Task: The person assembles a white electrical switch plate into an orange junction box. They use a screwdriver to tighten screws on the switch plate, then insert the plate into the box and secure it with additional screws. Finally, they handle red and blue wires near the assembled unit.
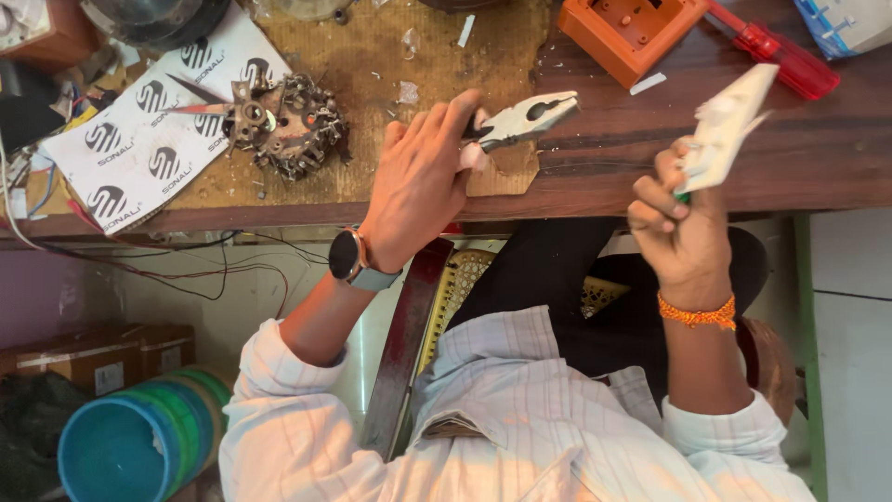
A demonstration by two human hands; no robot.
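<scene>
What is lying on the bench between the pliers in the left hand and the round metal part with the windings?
Nothing large. Between the pliers in the left hand and the round metal part lies open brown mat, with only small scraps on it.

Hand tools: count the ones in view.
2. Pliers held in the left hand over the bench; a red-handled screwdriver lying at the bench's far right. Others may be hidden in the clutter at the left.
</scene>
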